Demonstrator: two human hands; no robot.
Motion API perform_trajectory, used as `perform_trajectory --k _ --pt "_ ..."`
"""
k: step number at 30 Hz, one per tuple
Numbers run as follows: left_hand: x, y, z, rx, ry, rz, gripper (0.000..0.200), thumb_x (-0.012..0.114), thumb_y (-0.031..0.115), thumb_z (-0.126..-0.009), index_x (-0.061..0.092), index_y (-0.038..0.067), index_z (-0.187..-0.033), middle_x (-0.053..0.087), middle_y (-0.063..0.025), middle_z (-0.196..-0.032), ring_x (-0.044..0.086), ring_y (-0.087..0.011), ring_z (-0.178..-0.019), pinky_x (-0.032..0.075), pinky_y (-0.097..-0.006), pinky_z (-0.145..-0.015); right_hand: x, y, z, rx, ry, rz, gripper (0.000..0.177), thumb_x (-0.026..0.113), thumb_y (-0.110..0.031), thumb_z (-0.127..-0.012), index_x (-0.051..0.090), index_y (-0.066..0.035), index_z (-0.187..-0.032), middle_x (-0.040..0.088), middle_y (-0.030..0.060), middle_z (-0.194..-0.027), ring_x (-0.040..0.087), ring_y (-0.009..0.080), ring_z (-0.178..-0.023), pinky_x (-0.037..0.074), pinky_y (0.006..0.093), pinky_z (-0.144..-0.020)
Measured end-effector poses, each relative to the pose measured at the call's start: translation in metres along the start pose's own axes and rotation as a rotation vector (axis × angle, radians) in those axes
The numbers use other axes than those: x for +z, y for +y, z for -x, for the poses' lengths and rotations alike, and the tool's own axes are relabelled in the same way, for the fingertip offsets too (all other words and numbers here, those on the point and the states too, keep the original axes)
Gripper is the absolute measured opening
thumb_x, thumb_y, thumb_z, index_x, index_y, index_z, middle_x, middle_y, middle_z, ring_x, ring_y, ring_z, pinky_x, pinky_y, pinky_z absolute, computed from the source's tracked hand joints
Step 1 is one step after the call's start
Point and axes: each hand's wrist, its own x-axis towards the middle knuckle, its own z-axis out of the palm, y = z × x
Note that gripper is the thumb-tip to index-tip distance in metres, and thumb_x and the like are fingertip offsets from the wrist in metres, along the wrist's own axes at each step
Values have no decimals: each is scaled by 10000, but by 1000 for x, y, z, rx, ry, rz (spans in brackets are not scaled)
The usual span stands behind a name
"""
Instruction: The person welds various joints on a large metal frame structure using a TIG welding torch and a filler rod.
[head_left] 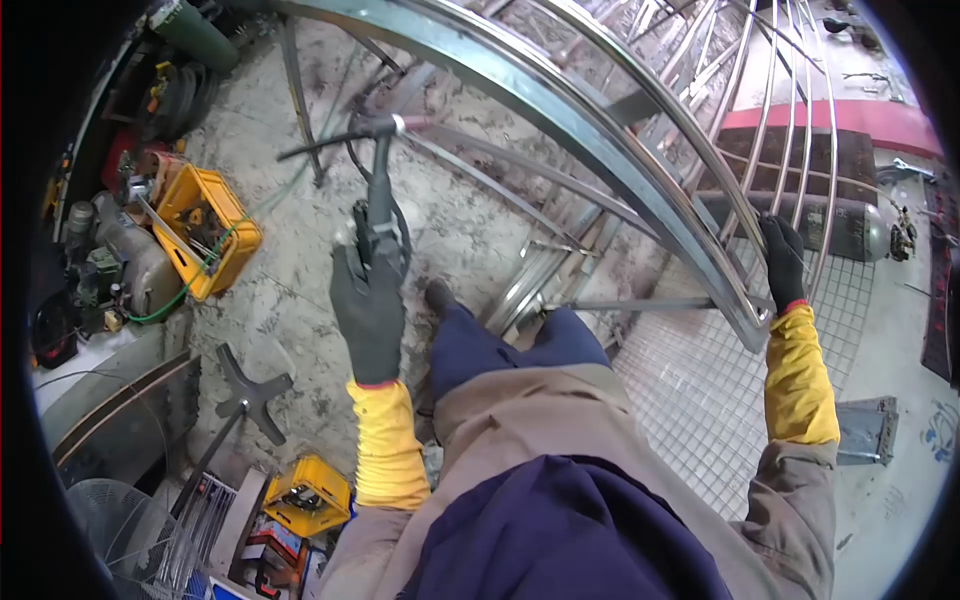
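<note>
Toward the left, the left hand [369, 305] curls its fingers round the torch [380, 195], maybe to aim it well, while on the right the right hand [786, 262] wraps its fingers round the big metal frame [600, 150] stretching far away, likely to steady it.

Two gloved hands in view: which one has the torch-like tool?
The left hand, holding the torch-like tool by its handle. The right hand is instead at the curved metal frame.
</note>
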Motion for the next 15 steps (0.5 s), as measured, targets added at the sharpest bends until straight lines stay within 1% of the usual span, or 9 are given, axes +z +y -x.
perform_trajectory --k 1,3,4,6,7,11,13,14,15 --pt "-1 -5 -1 -4 34 -105 441 667 221 -1043 583 -110 -1323 682 -182 -1159 631 -186 -1048 498 -318 -951 -4 3 -4 19 -20 25 380 611 -272 -1070 735 58 -1210 763 70 -1068 663 138 -1038 506 305 -939" --pt "0 -4 -4 196 45 -162 290 666 160 -1040 595 -42 -1235 702 -80 -960 658 -140 -841 519 -287 -729 -9 17 -3 -214 -39 171 340 584 -198 -1065 722 45 -1258 770 123 -1121 704 219 -1072 523 345 -966" --pt "0 -4 -3 141 -5 -93 293 673 181 -1038 601 -35 -1222 701 -77 -957 658 -138 -837 516 -288 -733 -14 22 3 -189 -85 196 340 584 -198 -1065 722 45 -1258 770 123 -1121 704 219 -1072 523 345 -966" --pt "7 15 6 -4 -19 -19 276 674 212 -1031 617 -17 -1174 700 -75 -963 657 -135 -822 512 -285 -745 -19 19 -12 -527 -115 561 338 547 -106 -1042 700 23 -1314 750 191 -1198 715 328 -1130 534 397 -996" --pt "10 14 12 -3 5 0 276 674 212 -1031 617 -17 -1174 700 -75 -963 657 -135 -822 512 -285 -745 -21 26 -16 -521 -143 668 372 525 -52 -1014 684 3 -1346 721 230 -1253 694 392 -1179 534 435 -1022" --pt "47 8 36 7 27 119 214 662 181 -1012 615 -21 -1065 633 -95 -876 582 -152 -782 477 -338 -691 -25 56 -28 -370 -227 352 334 535 -109 -1055 687 12 -1327 725 208 -1255 693 351 -1197 525 421 -1041" --pt "70 5 55 145 36 -27 205 653 174 -1007 626 -22 -1060 659 -147 -871 653 -223 -805 493 -373 -678 -20 34 -20 -182 -203 110 346 538 -198 -1102 683 26 -1322 735 169 -1247 694 290 -1186 518 394 -1038" --pt "81 -10 62 279 37 -213 149 619 133 -1020 630 -13 -1046 681 -199 -948 680 -307 -807 512 -411 -681 -21 16 -14 -171 -261 78 393 548 -272 -1119 682 44 -1311 736 137 -1219 685 235 -1163 512 363 -1031" --pt "96 -18 70 278 83 -189 149 619 133 -1020 630 -13 -1046 681 -199 -948 680 -307 -807 512 -411 -681 -20 30 -18 -179 -223 -38 410 553 -306 -1119 681 34 -1308 733 111 -1192 683 200 -1136 518 341 -1013"
